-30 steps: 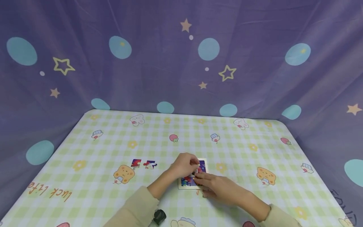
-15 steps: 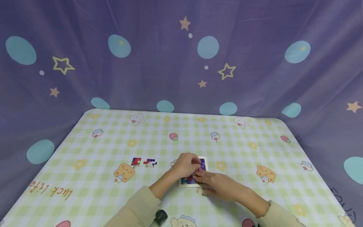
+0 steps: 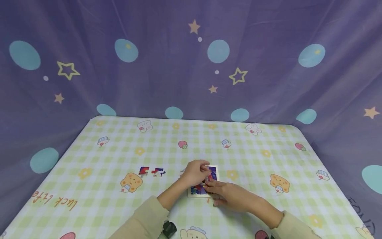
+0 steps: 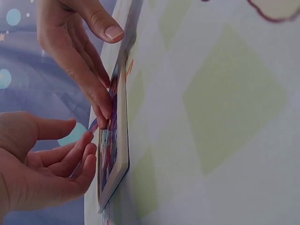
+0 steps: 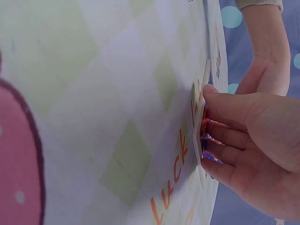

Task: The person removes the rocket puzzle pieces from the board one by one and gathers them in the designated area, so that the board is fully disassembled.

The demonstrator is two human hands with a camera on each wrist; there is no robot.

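A small jigsaw puzzle in a pale tray lies on the table, its picture purple, red and blue. My left hand is over its left side, fingers bent; in the left wrist view the thumb stands apart from the fingertips. By those fingertips a purple sliver sticks up, apparently a tilted puzzle piece, mostly hidden. Extended fingers of my right hand rest on the puzzle from the right, its thumb near the tray's edge in the right wrist view. Both hands cover much of the picture.
Two loose puzzle pieces lie left of the tray: a red and purple one and a white and blue one. The table wears a green checked cloth. A purple curtain hangs behind and at the sides.
Both hands stay over the puzzle, with only slight shifts of the left fingers. The loose pieces lie where they were; the head view has tilted a little.
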